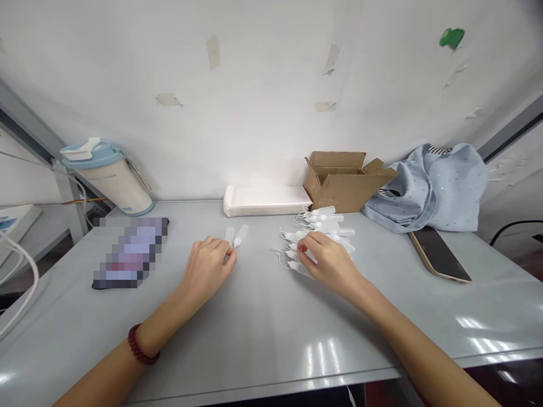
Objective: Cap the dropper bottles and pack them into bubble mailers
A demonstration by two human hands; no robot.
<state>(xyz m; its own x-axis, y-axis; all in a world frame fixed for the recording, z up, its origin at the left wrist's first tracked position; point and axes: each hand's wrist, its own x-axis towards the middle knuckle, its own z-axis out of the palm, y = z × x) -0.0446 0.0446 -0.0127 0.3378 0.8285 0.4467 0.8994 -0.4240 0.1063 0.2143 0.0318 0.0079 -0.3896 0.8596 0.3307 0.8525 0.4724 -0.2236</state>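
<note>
My left hand is closed, thumb and fingers bent together at the ends of two small translucent white bottles. One bottle slants to the right of the other bottle; their near ends are partly hidden by my fingers. Over a cluster of similar small white bottles is my right hand, thumb and forefinger pinched at the cluster's left side. What that pinch holds, if anything, is hidden. Thin white cords or strips curl from the bottles' left ends.
A stack of white padded envelopes and an open cardboard box stand against the wall. At left are a tumbler and a blurred-out phone-like item. A blue cloth bag and a phone lie at right on the grey table.
</note>
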